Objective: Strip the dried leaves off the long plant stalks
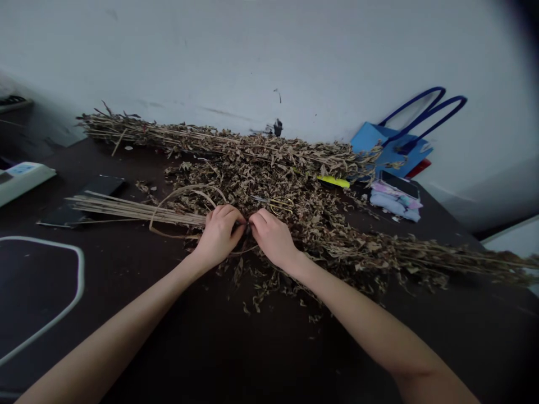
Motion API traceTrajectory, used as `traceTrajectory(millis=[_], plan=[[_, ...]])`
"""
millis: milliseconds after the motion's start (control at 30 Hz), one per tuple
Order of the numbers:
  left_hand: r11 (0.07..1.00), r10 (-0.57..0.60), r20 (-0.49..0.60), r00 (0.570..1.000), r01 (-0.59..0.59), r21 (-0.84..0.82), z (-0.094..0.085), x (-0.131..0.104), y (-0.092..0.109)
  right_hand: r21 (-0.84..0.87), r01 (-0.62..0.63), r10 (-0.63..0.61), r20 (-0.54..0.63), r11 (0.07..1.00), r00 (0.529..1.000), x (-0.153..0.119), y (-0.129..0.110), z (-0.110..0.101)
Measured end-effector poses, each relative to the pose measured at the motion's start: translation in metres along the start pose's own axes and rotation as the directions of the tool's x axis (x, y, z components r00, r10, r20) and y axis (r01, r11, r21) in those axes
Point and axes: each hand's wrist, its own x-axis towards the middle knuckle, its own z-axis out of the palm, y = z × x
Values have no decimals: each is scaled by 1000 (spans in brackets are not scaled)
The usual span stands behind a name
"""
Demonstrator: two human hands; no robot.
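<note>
A bundle of dried leafy stems lies across the table, its bare stalks [126, 210] pointing left and its leafy end [379, 249] reaching right. My left hand [221, 233] rests over the bundle with fingers pinched closed. Facing it, almost fingertip to fingertip, my right hand [273, 235] is pinched closed as well. Whatever sits between the fingertips is too small and dark to make out. A flat tan strip [162, 207] curves in a loop around the stalks and runs behind my left hand. Just beyond my hands, gold-handled scissors [281, 204] lie on loose dry leaves.
A second long bundle of dried stems [219, 140] lies along the wall. To the right are a blue bag [379, 137], a phone [400, 185] on a folded cloth [393, 206], and a yellow-green object [334, 181]. A white device [25, 179] and black flat object [90, 196] are left.
</note>
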Motion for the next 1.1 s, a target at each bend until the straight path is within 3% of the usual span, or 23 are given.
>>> traceTrajectory(millis=[133,233,600,900,1100], plan=[[999,-11,-11,1000,10,-48,0,-3,-1,273,-93,113,-59,958,992,-2,3,-3],[998,-1,-18,1000,0,-56,1,-5,0,350,-130,148,-24,928,989,-1,5,-3],[996,30,-68,997,-35,-79,8,-10,0,309,-199,197,38,930,980,8,1,2],[996,48,-8,999,-49,-76,-3,-4,-4,286,-185,190,10,940,982,2,-5,5],[998,62,-15,998,-62,-8,0,3,-5,230,-144,158,-43,962,987,-4,-7,9]])
